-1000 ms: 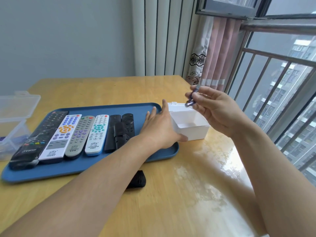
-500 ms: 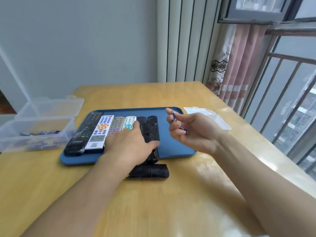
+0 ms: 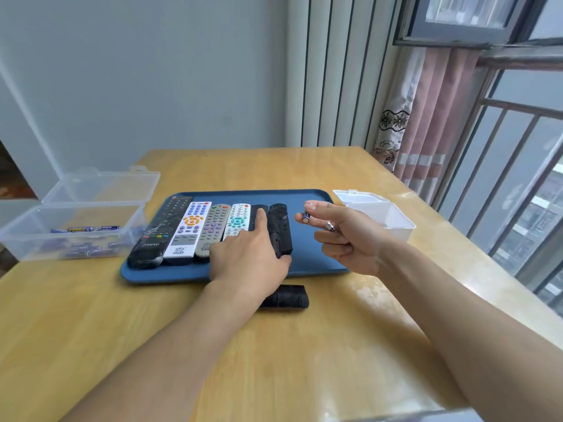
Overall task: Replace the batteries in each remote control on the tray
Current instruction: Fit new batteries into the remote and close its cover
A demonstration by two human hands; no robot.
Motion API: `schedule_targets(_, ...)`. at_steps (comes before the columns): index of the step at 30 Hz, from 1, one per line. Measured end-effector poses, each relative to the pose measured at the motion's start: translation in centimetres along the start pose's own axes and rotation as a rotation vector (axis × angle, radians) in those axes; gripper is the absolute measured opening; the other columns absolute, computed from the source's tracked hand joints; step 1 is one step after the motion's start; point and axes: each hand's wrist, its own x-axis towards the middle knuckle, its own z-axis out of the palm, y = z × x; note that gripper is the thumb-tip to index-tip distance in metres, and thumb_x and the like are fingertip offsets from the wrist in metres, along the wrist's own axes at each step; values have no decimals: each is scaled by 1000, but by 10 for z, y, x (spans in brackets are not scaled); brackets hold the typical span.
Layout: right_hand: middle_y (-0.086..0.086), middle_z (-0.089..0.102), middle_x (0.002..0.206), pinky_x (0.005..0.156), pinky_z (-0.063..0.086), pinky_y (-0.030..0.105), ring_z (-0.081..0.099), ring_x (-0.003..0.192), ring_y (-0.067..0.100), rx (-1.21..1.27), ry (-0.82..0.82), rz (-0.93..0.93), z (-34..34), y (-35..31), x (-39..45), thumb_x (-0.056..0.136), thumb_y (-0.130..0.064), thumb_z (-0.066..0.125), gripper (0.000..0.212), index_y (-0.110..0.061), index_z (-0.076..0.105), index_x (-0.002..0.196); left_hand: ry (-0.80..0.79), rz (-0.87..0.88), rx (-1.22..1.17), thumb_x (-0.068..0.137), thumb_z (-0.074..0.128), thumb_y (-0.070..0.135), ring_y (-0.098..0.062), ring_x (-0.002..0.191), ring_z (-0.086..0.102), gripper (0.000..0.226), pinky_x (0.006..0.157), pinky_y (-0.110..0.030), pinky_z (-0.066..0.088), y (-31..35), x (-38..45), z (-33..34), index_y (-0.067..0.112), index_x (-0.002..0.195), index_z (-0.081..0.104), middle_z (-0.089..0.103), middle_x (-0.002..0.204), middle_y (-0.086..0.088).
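A blue tray (image 3: 313,197) carries several remotes in a row: a large black one (image 3: 160,231), a white one (image 3: 189,229), a grey one (image 3: 214,225), a white and teal one (image 3: 239,220), a slim black one (image 3: 259,207) and a thicker black one (image 3: 281,231). My left hand (image 3: 248,260) lies flat over the near ends of the remotes, its index finger stretched along the slim black one and its thumb beside the thicker one. My right hand (image 3: 350,242) hovers over the tray's right side. It pinches one battery (image 3: 306,217) at the fingertips and holds a second battery (image 3: 330,227) between the fingers.
A black cover piece (image 3: 288,296) lies on the wooden table (image 3: 304,360) just in front of the tray. A clear open box (image 3: 76,208) holding several batteries stands at the left. A small open white box (image 3: 382,217) sits right of the tray, near the window railing.
My right hand came from above the white box to over the tray's right side, still holding batteries. My left hand left the white box and settled on the remotes. The view swung left.
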Motion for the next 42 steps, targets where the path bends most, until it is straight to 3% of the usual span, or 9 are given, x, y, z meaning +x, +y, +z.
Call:
schedule_targets(8, 1, 75, 106, 45, 13, 21, 12, 49, 11, -58, 17, -166, 1, -1, 5, 89, -31, 69, 17, -21, 57, 92, 106, -42, -192, 94, 52, 39, -31, 99, 64, 86, 72, -35, 36, -4, -1, 0, 21, 161, 1, 67, 102, -2)
schedule_targets(12, -1, 76, 91, 42, 21, 18, 29, 44, 6, -162, 149, -372, 14, -4, 5, 78, -33, 79, 24, -19, 65, 90, 75, -131, -853, 92, 57, 32, -25, 87, 63, 29, 69, -35, 44, -12, 13, -6, 29, 121, 53, 65, 91, 4)
schedule_targets(15, -4, 75, 81, 45, 30, 13, 53, 51, -2, -219, 205, -501, 28, -15, 10, 81, -22, 80, 12, -18, 73, 90, -78, -147, -1287, 97, 59, 22, -20, 61, 56, 23, 52, -30, 40, -20, 25, -10, 21, 118, 48, 63, 74, -3)
schedule_targets(19, 2, 77, 86, 48, 38, 6, 60, 54, -2, -315, 182, -612, 49, -31, 18, 85, -17, 78, 26, -12, 73, 110, -193, -127, -1512, 106, 50, 25, -20, 56, 62, 23, 35, -25, 35, -29, 35, -20, 15, 126, 46, 69, 84, -9)
schedule_targets(22, 1, 78, 85, 59, 49, 24, 67, 67, 15, -352, 214, -658, 54, -18, 22, 83, -25, 81, 23, -20, 71, 103, -225, -130, -1655, 108, 43, 28, -21, 59, 66, 23, 34, -24, 37, -35, 32, -20, 15, 124, 51, 73, 92, -10)
schedule_targets(24, 1, 78, 83, 74, 55, 42, 71, 75, 28, -378, 219, -690, 57, -4, 24, 81, -26, 81, 20, -19, 70, 97, -220, -130, -1719, 109, 38, 30, -22, 59, 67, 27, 34, -22, 37, -41, 31, -16, 13, 123, 54, 74, 89, -7)
schedule_targets(29, -1, 79, 81, 81, 59, 35, 76, 79, 16, -358, 222, -754, 63, 9, 19, 74, -27, 80, 21, -16, 71, 90, -195, -121, -1676, 110, 35, 29, -18, 58, 65, 22, 36, -21, 32, -49, 29, -13, 19, 112, 53, 73, 78, 2)
schedule_targets(34, -2, 78, 78, 51, 36, 8, 47, 43, 2, -507, 205, -783, 64, 17, 16, 77, -18, 81, 16, -20, 67, 83, -313, -57, -1646, 109, 40, 26, -22, 72, 69, 20, 40, -26, 38, -49, 26, -7, 21, 121, 54, 72, 86, 2)
schedule_targets(42, -17, 61, 56, 45, 38, 2, 36, 42, 2, -486, 178, -758, 60, 14, 12, 78, 1, 79, 16, -12, 71, 85, -470, -47, -1823, 109, 41, 22, -35, 99, 74, 26, 63, -47, 61, -51, 21, -8, 14, 132, 50, 73, 108, -12)
